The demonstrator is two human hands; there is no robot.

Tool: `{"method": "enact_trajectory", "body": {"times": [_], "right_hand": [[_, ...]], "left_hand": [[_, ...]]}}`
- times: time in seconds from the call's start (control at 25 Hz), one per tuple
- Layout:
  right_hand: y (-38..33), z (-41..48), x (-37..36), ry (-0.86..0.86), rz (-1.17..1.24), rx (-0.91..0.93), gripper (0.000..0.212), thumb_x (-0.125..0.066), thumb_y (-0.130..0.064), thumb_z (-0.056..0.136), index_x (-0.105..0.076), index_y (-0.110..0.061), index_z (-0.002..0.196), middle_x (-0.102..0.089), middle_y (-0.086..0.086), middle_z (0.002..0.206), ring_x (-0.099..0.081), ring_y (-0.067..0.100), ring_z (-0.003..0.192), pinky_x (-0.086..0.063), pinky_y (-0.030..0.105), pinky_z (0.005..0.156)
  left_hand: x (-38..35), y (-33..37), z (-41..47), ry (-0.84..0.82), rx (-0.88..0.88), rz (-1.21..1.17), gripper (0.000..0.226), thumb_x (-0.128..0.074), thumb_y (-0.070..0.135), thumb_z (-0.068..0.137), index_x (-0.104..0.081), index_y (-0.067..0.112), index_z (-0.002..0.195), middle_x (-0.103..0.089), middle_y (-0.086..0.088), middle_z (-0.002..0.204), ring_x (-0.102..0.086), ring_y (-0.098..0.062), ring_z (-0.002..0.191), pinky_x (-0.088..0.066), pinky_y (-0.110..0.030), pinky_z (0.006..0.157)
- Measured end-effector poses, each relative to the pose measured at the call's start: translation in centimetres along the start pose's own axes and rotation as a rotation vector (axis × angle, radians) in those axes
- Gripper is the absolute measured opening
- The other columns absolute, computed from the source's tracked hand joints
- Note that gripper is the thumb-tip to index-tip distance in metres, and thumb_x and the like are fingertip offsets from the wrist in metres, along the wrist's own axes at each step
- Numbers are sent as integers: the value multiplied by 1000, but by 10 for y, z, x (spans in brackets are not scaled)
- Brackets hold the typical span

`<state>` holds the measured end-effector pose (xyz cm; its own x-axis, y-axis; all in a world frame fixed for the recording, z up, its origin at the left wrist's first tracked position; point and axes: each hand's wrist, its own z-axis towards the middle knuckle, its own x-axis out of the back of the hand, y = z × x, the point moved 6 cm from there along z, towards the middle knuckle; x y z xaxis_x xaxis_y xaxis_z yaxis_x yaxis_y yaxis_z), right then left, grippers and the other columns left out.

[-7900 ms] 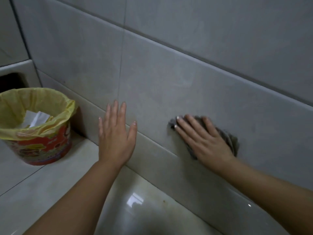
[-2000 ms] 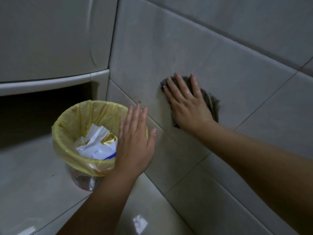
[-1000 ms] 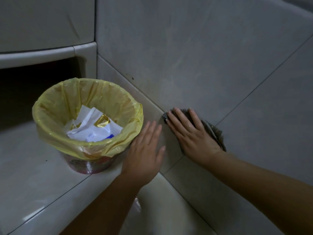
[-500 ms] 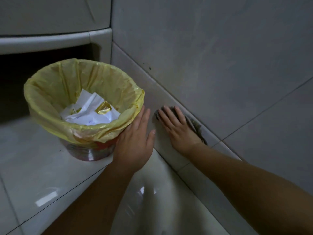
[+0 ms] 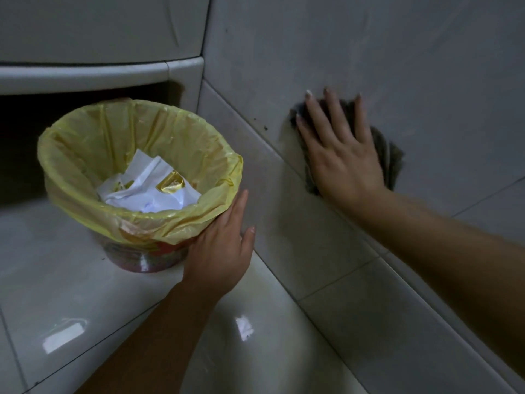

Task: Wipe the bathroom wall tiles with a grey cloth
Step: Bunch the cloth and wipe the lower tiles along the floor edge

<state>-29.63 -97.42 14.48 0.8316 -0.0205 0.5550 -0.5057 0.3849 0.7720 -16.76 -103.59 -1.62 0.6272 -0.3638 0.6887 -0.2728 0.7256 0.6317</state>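
A grey cloth point(image 5: 390, 155) lies flat against the grey wall tiles point(image 5: 412, 66), just above a grout line. My right hand point(image 5: 341, 155) presses on it with straight, spread fingers, and most of the cloth is hidden beneath the palm. My left hand point(image 5: 221, 248) is lower, near the foot of the wall, with its straight fingers touching the side of the waste bin point(image 5: 136, 166). A few dark specks sit on the tile left of the cloth.
The small round waste bin, lined with a yellow bag and holding white paper, stands on the glossy floor tiles point(image 5: 56, 294) in the corner. Behind it a white cabinet point(image 5: 99, 38) overhangs a dark gap. A narrow skirting tile runs along the wall's base.
My right hand has slid the cloth up and to the right, from the skirting tile onto the large wall tile. My left hand stays against the bin's side.
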Motion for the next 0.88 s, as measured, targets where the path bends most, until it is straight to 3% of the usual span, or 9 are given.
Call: {"method": "enact_trajectory", "body": {"times": [0.12, 0.24, 0.4, 0.56, 0.72, 0.88], "right_hand": [[-28, 44, -15, -17, 11, 50, 61, -35, -19, 94, -23, -3, 151, -15, 14, 160, -4, 39, 148, 17, 57, 114], [-61, 32, -40, -27, -32, 197, 61, -35, -17, 86, -39, 1, 144, -31, 17, 154, -17, 42, 145, 18, 54, 114], [-74, -42, -51, -160, -39, 399, 70, -29, -27, 92, -5, -4, 153, 2, 16, 162, 9, 39, 147, 19, 57, 113], [-52, -63, -43, -156, -77, 292, 72, -29, -31, 92, -2, -7, 154, 3, 15, 161, 10, 39, 147, 19, 57, 112], [-86, -40, -62, -145, 6, 273, 68, -24, -25, 86, -24, -5, 151, -18, 14, 159, -12, 37, 147, 16, 54, 114], [-120, -106, -96, -191, 20, 454, 68, -23, -16, 75, -52, 1, 135, -44, 17, 147, -36, 35, 139, 9, 48, 119]], "left_hand": [[5, -6, 3, 30, 13, 23, 67, -28, 45, 93, -25, 19, 155, -34, -4, 158, -29, -23, 146, -25, -40, 119], [9, -14, 6, 50, 33, 37, 67, -30, 44, 93, -25, 18, 155, -33, -4, 158, -31, -24, 145, -27, -41, 117], [11, -12, 3, 62, 25, 47, 67, -32, 44, 92, -28, 18, 154, -28, -1, 160, -36, -22, 142, -33, -40, 111], [4, 0, -4, 41, -48, 48, 64, -31, 43, 94, -28, 18, 153, -23, 0, 162, -15, -14, 151, -23, -39, 117], [2, 3, -8, 44, -103, 97, 62, -33, 41, 96, -29, 16, 153, -25, -3, 161, -13, -16, 151, -13, -35, 121], [-8, 6, -20, -10, -162, 165, 62, -34, 41, 95, -31, 17, 152, -28, -4, 161, -17, -18, 150, -18, -43, 121]]}}
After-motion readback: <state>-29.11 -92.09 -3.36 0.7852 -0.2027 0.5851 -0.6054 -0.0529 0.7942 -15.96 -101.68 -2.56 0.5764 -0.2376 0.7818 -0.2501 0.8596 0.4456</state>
